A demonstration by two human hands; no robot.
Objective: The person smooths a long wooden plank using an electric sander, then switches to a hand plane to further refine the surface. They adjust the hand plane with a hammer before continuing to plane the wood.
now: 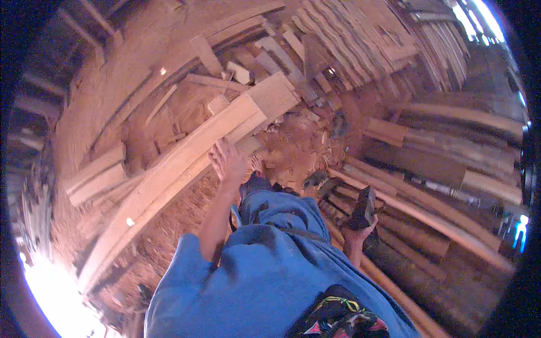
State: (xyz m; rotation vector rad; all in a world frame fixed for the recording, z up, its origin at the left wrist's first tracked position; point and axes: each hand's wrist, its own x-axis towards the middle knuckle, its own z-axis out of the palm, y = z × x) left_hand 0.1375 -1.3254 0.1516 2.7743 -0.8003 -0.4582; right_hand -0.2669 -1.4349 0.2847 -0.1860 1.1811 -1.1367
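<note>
A long, pale squared timber (186,152) runs slantwise from the lower left to the middle of the view. Over its near edge my left hand (228,160) is held with the fingers stretched out; whether it touches the wood I cannot tell. My right hand (360,232), out to the right of my body, is wrapped round a dark, block-shaped object (365,205). That object stands up from the palm, and its exact kind does not show. Past the timber's far end lies another flat-topped wooden block (274,96).
Stacked boards (349,39) fill the far side. Long planks (434,208) lie along the right, close to my right hand. Offcuts (239,73) and wood scraps litter the reddish ground beyond the timber. Shorter boards (98,177) lie at the left. My bare foot (256,163) shows near the left hand.
</note>
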